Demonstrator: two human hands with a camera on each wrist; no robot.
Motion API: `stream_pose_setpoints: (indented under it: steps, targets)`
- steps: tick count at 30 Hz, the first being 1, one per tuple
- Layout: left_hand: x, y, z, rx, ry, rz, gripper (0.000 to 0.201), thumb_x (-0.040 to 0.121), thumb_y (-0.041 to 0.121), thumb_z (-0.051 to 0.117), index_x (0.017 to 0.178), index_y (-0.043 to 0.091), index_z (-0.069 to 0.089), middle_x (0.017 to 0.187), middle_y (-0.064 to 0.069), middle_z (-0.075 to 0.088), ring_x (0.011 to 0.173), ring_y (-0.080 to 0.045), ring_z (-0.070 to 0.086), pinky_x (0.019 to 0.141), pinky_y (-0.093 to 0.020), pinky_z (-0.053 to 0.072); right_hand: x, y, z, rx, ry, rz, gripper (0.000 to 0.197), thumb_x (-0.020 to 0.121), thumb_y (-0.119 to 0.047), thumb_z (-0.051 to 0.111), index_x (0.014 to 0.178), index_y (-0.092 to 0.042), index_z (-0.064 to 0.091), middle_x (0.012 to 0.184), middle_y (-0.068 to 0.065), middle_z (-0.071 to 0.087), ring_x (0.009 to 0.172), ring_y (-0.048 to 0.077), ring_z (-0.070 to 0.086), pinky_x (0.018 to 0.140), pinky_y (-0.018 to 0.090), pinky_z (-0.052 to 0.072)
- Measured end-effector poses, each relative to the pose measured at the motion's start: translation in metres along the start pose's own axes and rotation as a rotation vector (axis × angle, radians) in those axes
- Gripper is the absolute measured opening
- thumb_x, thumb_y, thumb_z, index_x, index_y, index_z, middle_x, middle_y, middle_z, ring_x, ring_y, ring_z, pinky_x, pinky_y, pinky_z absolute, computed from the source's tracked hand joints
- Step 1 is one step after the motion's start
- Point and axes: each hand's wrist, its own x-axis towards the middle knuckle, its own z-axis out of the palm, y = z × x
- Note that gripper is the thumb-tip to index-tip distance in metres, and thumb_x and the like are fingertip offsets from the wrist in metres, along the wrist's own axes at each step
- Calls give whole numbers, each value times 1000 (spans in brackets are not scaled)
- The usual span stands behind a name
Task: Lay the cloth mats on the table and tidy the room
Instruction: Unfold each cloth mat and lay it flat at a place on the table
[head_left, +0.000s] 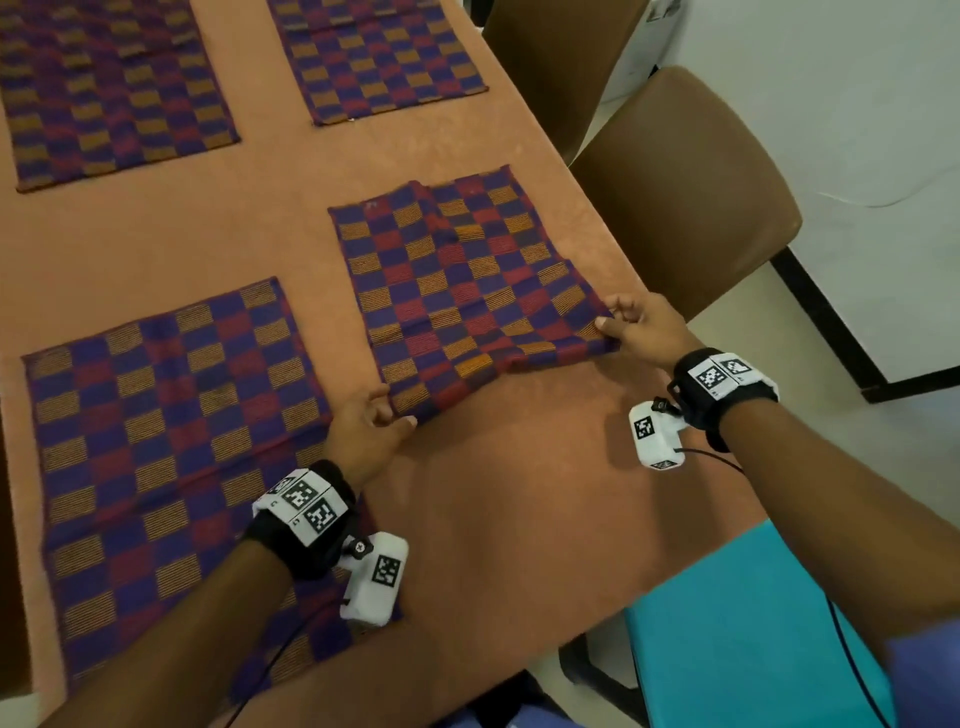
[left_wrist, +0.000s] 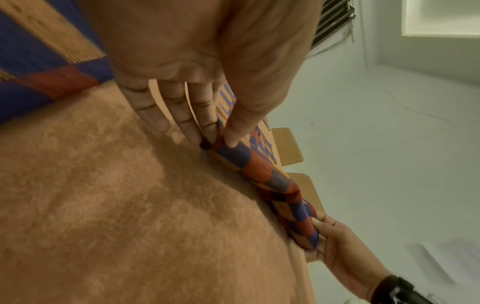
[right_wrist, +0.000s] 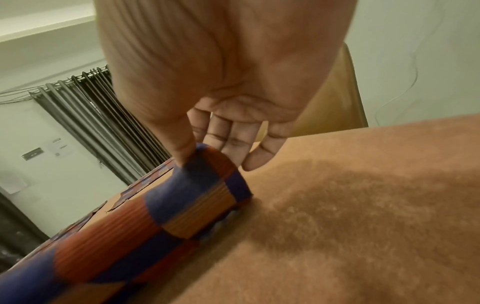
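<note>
I see the desk (head_left: 291, 218) under an orange cover, with brown chairs (head_left: 685, 208) along its right side and three mats already flat. The fourth mat (head_left: 467, 280) lies ahead of both hands, and its near edge runs between them. My left hand (head_left: 366, 431) pinches the near-left corner, my right hand (head_left: 644, 327) the near-right corner, equally close.

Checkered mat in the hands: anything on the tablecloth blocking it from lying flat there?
Nothing visible. The left hand and right hand pinch the checkered mat's near corners; the orange tablecloth around it is bare, neighbouring mat apart.
</note>
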Motion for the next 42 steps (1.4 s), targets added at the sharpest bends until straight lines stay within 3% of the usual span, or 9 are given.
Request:
stream_pose_setpoints:
  steps: [3,5,10,14,20,26,31,37,42]
  targets:
    - [-6,7,5,-123,88,48,38,84,9,66,115,16,44,87,1,57,87,-18,58,73,-28,50,1,1,-10,0,4,-15,17,96,-22,56,109,-32,63,94,-5,73,81,10,72,79,32,56]
    - [-9,11,8,-268,74,49,37,84,11,63,113,21,42,98,-9,60,97,-27,62,83,-39,55,-1,3,-17,-7,8,14,32,92,-32,60,122,-38,55,102,-2,71,88,18,71,84,39,56]
    - [-26,14,26,-284,-61,65,29,92,0,54,115,13,44,87,-5,62,85,-22,62,60,-13,53,-30,17,-21,-37,-110,125,57,90,-15,66,136,-36,41,73,-15,63,72,6,62,71,23,51]
    - [-33,-6,43,-56,-108,56,27,88,-9,53,84,17,60,89,-6,62,91,-25,58,66,-23,53,-53,45,-10,-49,-103,87,40,94,3,53,125,-22,55,92,-4,61,82,10,64,55,15,54]
    - [-60,-15,72,39,-239,5,20,87,-5,58,104,6,59,102,-11,60,70,-14,59,44,-17,51,-82,75,-16,-53,134,84,38,88,6,56,107,-27,64,79,-15,56,73,6,60,58,15,50]
    - [-85,-14,97,167,-414,56,30,86,-7,59,114,3,56,115,-9,56,93,-18,60,62,-19,57,-108,107,-37,-137,211,130,36,85,-2,58,113,-24,67,87,-12,60,94,22,63,82,40,57]
    - [-79,-5,86,464,-556,11,11,91,12,57,100,18,58,91,-13,68,81,-26,68,74,-38,59,-113,107,-44,-331,70,174,29,87,-21,61,114,-33,61,106,-4,66,95,20,63,77,34,54]
    - [-38,28,65,806,-169,379,15,87,31,59,98,21,63,87,2,58,82,-18,56,69,-30,44,-83,62,-38,-575,160,-71,37,86,-28,60,123,-28,59,120,-3,60,110,21,55,86,35,48]
    - [24,43,69,1043,-147,490,59,82,52,59,133,25,47,135,-9,48,125,-33,41,102,-48,39,-27,14,13,-654,-177,-417,47,98,-26,49,145,-20,43,155,3,36,144,22,28,119,37,18]
